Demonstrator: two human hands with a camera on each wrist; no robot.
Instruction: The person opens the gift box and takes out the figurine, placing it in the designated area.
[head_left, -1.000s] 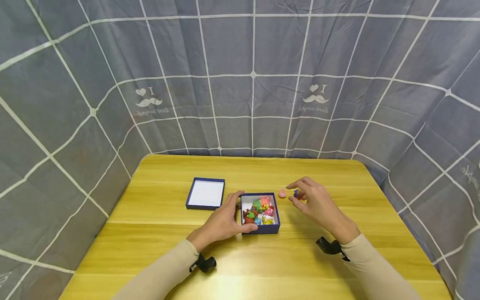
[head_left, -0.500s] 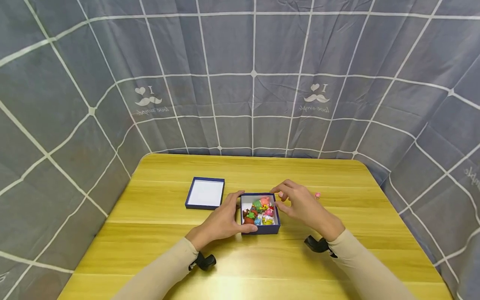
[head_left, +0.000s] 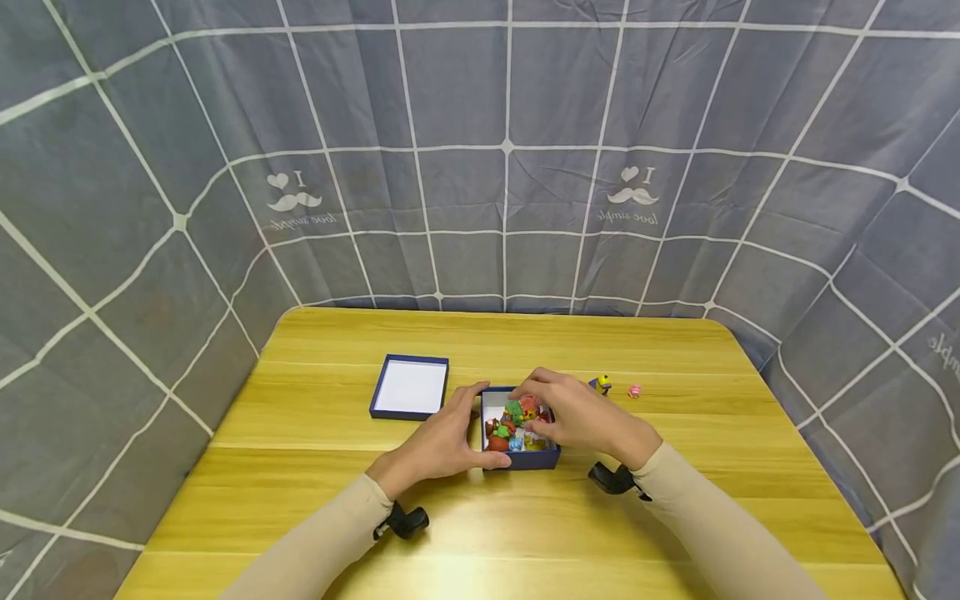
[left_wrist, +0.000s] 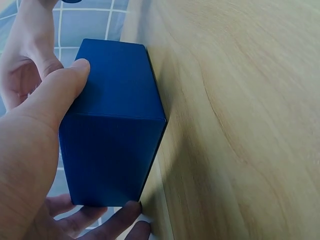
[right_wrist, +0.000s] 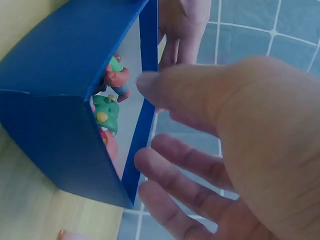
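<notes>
In the head view a small dark blue box [head_left: 534, 459] holds several little colourful figurines, among them a green one [head_left: 513, 410] and a pink one [head_left: 529, 403]. My left hand [head_left: 438, 442] grips the box from its left, thumb on the front wall and fingers at the back, as the left wrist view also shows. My right hand [head_left: 581, 417] hovers over the box's right side, fingertips at the opening. The right wrist view shows its thumb [right_wrist: 175, 92] apart from the loosely bent fingers, nothing visible between them. The hand hides part of the figurines.
A blue-rimmed lid [head_left: 410, 387] lies white inside up, left of the box. Right of it stand a blue-and-yellow figurine [head_left: 601, 384] and a small pink figurine [head_left: 634, 391]. The wooden table [head_left: 330, 467] meets a grey checked curtain [head_left: 465, 192] behind.
My right hand has let go of the blue-and-yellow figurine, leaving it on the table, and moved left over the box. The left hand keeps its grip on the box.
</notes>
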